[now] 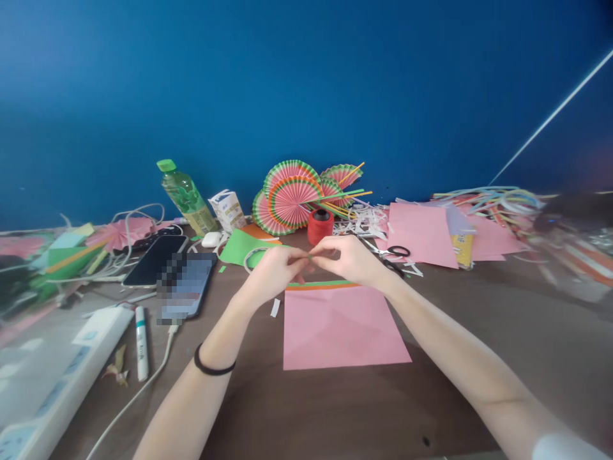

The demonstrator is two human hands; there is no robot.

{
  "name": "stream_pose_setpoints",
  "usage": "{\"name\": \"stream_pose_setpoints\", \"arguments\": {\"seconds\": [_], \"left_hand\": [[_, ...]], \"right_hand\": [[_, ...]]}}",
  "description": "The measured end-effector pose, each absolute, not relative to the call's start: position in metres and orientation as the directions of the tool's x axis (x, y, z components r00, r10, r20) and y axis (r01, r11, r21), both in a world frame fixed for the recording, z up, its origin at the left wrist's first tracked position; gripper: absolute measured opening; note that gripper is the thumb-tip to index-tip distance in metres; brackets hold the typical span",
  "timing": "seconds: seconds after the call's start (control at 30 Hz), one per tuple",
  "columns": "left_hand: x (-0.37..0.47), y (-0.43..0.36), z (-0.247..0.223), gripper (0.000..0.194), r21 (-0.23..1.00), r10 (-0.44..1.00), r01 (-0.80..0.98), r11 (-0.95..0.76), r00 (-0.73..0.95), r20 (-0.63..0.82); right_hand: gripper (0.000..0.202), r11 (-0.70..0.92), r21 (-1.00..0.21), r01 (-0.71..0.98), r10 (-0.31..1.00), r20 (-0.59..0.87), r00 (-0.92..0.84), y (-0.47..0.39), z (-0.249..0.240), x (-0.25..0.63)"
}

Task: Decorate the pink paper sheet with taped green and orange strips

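A pink paper sheet point(342, 329) lies on the brown table, with orange and green strips along its far edge. Just above that far edge, my left hand point(278, 271) and my right hand point(348, 259) meet with their fingertips pinched together. A tiny greenish bit shows between the fingertips, too small to make out. A small white paper scrap point(274, 308) is on the table below my left hand. Behind my hands stands a red spool of thread point(320, 227), and green paper point(242, 246) lies beyond my left hand.
Pleated paper fans point(292, 201) lean against the blue wall. Scissors point(397, 252) and pink sheets point(421, 233) are at the right. Leftward are a green bottle point(189, 201), a small box point(228, 211), phones point(156, 260), a marker point(142, 345) and a power strip point(71, 377).
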State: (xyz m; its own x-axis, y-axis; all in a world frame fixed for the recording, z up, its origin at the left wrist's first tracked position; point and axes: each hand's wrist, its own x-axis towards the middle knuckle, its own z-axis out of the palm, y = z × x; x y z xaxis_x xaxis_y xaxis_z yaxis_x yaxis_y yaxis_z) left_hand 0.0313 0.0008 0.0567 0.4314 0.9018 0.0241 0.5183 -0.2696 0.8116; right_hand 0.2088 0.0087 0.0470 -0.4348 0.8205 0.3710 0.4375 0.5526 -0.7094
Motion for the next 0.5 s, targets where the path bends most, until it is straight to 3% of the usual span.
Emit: {"name": "stream_pose_setpoints", "arguments": {"seconds": [0.23,0.4,0.5], "left_hand": [[0.03,0.0,0.06,0.021,0.811,0.886,0.516,-0.275,0.464,0.006],[0.024,0.005,0.057,0.023,0.811,0.886,0.53,-0.248,0.462,-0.032],[0.019,0.008,0.056,0.026,0.783,0.9,0.561,-0.27,0.435,-0.001]], "right_hand": [[0.014,0.576,-0.654,0.49,0.814,0.405,-0.416,0.013,0.048,0.214],[0.017,0.454,-0.678,0.578,0.872,0.473,-0.13,0.029,0.054,0.243],[0.018,0.311,-0.632,0.71,0.9,0.435,-0.008,0.044,0.05,0.265]]}}
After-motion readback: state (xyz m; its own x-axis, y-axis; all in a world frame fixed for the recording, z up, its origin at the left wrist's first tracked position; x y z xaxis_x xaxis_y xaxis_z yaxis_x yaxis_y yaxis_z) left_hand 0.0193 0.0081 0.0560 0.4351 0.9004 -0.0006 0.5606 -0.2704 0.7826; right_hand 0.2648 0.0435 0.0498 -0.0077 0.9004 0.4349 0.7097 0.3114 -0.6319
